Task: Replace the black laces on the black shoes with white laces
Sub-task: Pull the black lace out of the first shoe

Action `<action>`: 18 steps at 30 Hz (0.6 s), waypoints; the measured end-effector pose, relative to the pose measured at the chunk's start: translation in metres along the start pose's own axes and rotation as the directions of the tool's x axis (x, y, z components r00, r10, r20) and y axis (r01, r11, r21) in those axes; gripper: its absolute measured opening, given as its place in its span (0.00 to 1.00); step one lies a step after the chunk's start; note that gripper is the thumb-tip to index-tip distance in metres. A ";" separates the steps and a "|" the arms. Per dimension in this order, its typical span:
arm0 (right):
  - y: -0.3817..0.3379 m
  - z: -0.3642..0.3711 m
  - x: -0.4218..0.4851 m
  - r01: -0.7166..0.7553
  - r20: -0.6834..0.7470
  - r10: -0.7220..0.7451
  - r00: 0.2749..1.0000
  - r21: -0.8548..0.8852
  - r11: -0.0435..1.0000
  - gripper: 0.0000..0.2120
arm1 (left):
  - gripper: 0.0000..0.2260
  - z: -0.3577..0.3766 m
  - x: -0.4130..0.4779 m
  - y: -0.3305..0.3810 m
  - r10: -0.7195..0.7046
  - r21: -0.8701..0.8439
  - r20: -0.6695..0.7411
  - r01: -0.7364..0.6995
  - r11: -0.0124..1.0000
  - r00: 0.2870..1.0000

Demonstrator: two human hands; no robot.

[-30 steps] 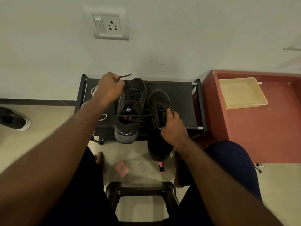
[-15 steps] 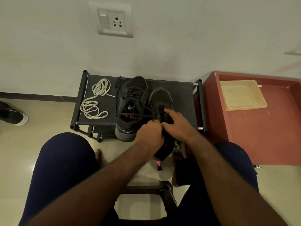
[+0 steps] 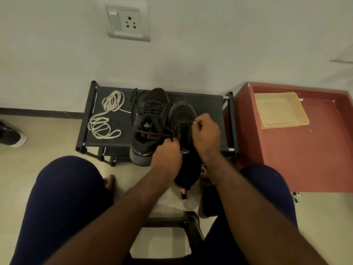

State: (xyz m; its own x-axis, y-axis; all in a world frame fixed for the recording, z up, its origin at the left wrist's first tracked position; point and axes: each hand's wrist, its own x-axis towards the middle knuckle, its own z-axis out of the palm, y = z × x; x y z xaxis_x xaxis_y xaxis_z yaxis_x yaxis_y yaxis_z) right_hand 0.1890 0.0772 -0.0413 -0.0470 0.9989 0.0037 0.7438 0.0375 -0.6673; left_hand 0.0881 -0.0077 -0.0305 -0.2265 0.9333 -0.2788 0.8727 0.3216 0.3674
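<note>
Two black shoes stand side by side on a low black rack [image 3: 208,104]. The left shoe [image 3: 150,119] still carries its black lace. Over the right shoe [image 3: 182,115] both hands work a black lace [image 3: 166,129]. My left hand [image 3: 167,155] pinches a strand near the shoe's tongue. My right hand [image 3: 207,134] pinches another part of the lace at the far eyelets. The white laces [image 3: 106,119] lie coiled on the rack's left half, apart from both hands.
A red cabinet top [image 3: 305,155] with a yellow tray [image 3: 280,109] stands to the right. A wall socket [image 3: 127,22] is above. Another shoe [image 3: 11,134] lies on the floor at far left. A pink marker [image 3: 183,194] and a dark stool [image 3: 172,220] sit between my knees.
My left hand came back from the far left of the rack to the right shoe, uncovering the white laces. My right hand moved up the shoe to the far eyelets.
</note>
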 end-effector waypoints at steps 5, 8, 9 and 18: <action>0.014 -0.016 0.015 -0.400 0.064 0.403 0.913 0.330 0.855 0.11 | 0.15 -0.002 0.000 -0.001 0.012 -0.025 -0.020 -0.012 1.000 1.000; 0.005 -0.026 0.007 0.033 0.137 -0.039 0.990 0.049 0.998 0.16 | 0.17 0.000 -0.002 -0.006 0.028 -0.023 -0.024 -0.029 0.999 0.999; -0.001 -0.026 0.003 0.155 0.195 -0.155 0.968 0.017 0.988 0.17 | 0.17 0.001 -0.002 -0.008 0.031 -0.023 -0.026 -0.031 0.999 0.999; -0.011 -0.002 -0.006 0.351 0.304 -0.252 0.919 -0.336 0.874 0.15 | 0.23 0.004 -0.005 -0.007 0.065 -0.019 -0.010 -0.065 0.998 0.998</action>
State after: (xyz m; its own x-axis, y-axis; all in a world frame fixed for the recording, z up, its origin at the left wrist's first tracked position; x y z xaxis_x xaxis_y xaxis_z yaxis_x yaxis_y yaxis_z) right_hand 0.1821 0.0710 -0.0328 -0.4335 0.8995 -0.0543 0.8577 0.3933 -0.3312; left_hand 0.0849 -0.0153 -0.0349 -0.1738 0.9537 -0.2455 0.8771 0.2633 0.4018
